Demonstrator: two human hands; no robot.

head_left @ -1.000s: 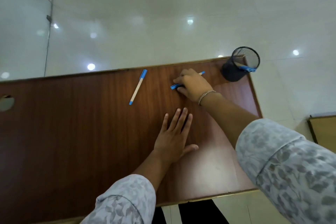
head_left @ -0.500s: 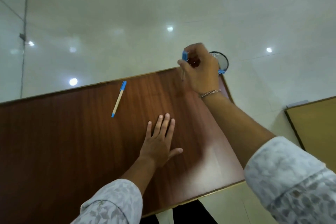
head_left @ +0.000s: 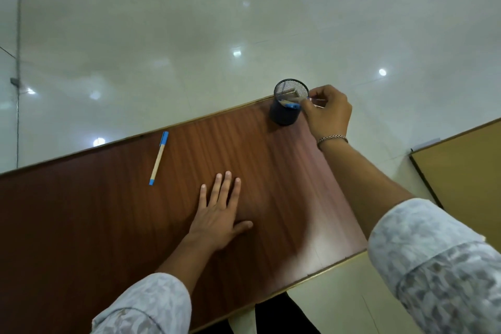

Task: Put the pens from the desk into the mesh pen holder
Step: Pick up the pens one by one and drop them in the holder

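The table (head_left: 108,225) now has just one pen (head_left: 158,158) left lying on it, off toward my left near the far edge, since the one I lifted a moment ago has gone across to the mesh pen holder (head_left: 287,106) at the far right corner. My left hand (head_left: 219,214) stays flat and empty on the wood, fingers spread. My right hand (head_left: 328,111) sits curled just beside the holder's rim, and I cannot tell whether it has let go of the blue-capped pen (head_left: 291,105) leaning there.
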